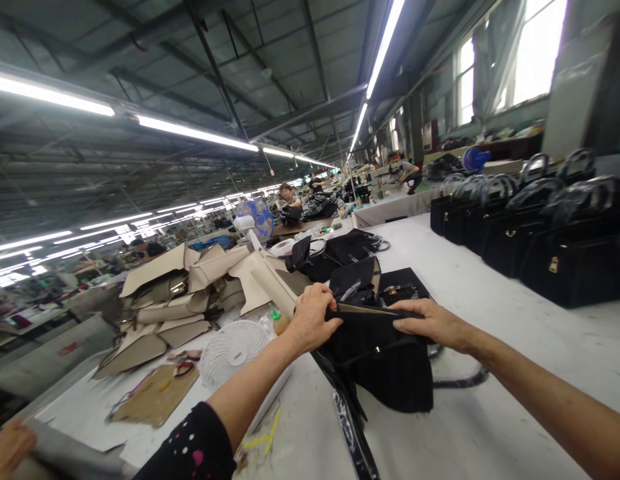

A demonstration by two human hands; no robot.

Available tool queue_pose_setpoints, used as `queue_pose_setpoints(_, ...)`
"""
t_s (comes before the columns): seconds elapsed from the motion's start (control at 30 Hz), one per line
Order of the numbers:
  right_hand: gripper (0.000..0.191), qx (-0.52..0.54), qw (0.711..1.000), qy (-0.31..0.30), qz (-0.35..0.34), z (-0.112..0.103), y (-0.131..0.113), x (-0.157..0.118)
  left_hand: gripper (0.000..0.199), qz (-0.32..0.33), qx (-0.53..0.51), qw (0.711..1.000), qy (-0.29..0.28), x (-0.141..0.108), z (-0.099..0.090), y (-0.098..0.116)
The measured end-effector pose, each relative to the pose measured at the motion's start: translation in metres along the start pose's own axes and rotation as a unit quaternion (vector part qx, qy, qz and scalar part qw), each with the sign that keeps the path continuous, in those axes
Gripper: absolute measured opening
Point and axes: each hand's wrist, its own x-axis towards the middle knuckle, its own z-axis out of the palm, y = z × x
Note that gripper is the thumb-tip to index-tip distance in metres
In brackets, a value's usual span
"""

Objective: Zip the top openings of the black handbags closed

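Observation:
A black handbag [385,367] hangs between my two hands above the white table, its top edge showing a beige lining. My left hand [314,319] pinches the left end of that edge, thumb in front and fingers behind. At the right end, my right hand [433,323] grips the same edge between thumb and fingers. A small gold fitting sits on the bag's front. One plastic-wrapped handle [351,427] dangles below on the left, and another handle [463,381] curves out at the right. Just behind lie more black bag pieces [357,277].
Finished-looking black handbags [550,233] stand in rows at the right. Beige bag panels [185,293] are heaped at the left, near a white fan [235,350], a green-capped bottle [277,321] and a brown board [155,395]. Another person's hand [13,443] shows at bottom left.

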Motion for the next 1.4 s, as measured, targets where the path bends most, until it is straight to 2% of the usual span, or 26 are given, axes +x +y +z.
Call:
queue_pose_setpoints(0.33,0.038,0.003,1.0,0.03,-0.005,0.0,0.001,0.0,0.009,-0.052,-0.07,0.995,-0.043,0.015,0.004,-0.007)
queue_pose_setpoints(0.6,0.038,-0.012,0.997,0.074,0.007,0.001,0.017,0.007,0.013,-0.085,-0.031,0.995,-0.041,0.02,0.005,-0.001)
queue_pose_setpoints(0.87,0.033,-0.021,0.994,0.104,0.008,0.005,0.013,0.007,0.013,-0.091,0.0,0.996,-0.023,0.02,0.008,0.002)
queue_pose_setpoints(1.03,0.032,-0.091,0.988,0.124,0.017,0.006,0.01,0.007,0.015,-0.097,0.022,0.995,-0.026,0.021,0.008,0.006)
queue_pose_setpoints(1.17,0.028,-0.24,0.962,0.131,0.015,0.0,-0.003,0.014,0.016,-0.097,0.035,0.994,-0.025,0.021,0.008,0.009)
queue_pose_setpoints(1.27,0.022,-0.383,0.917,0.101,0.04,-0.002,-0.02,0.026,0.016,-0.107,0.044,0.993,-0.03,0.023,0.008,0.011)
queue_pose_setpoints(1.33,0.02,-0.449,0.888,0.092,0.043,0.003,-0.031,0.036,0.017,-0.118,0.051,0.991,-0.031,0.024,0.009,0.01)
queue_pose_setpoints(1.4,0.02,-0.478,0.873,0.088,0.033,0.013,-0.038,0.044,0.017,-0.12,0.055,0.991,-0.029,0.024,0.01,0.009)
